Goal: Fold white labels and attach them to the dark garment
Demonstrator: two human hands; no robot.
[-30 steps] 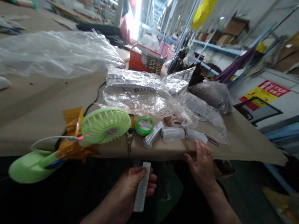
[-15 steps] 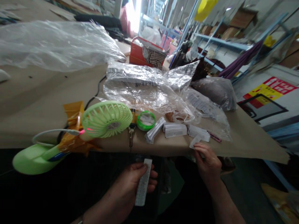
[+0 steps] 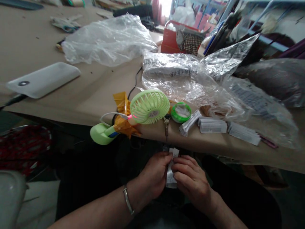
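My left hand point(image 3: 154, 173) and my right hand point(image 3: 190, 179) meet below the table's front edge, both pinched on the same narrow white paper labels point(image 3: 171, 165), held upright between the fingers. A bracelet circles my left wrist. Just above, on the table edge, lie three stacks of white labels point(image 3: 212, 125). A green hand-held fan point(image 3: 149, 106), taped down with amber tape, leans over the edge left of them. A small green-rimmed round tin point(image 3: 181, 112) sits beside the fan.
Crumpled clear plastic bags point(image 3: 190, 82) cover the table's right half, another clear bag point(image 3: 107, 41) lies further back. A white power bank point(image 3: 43, 79) with a cable rests at left. A red box point(image 3: 173, 39) stands at the rear. A key hangs off the edge.
My right hand picked a small label off the right stack and came down to my left hand; both now grip the labels together. The view swung left and down.
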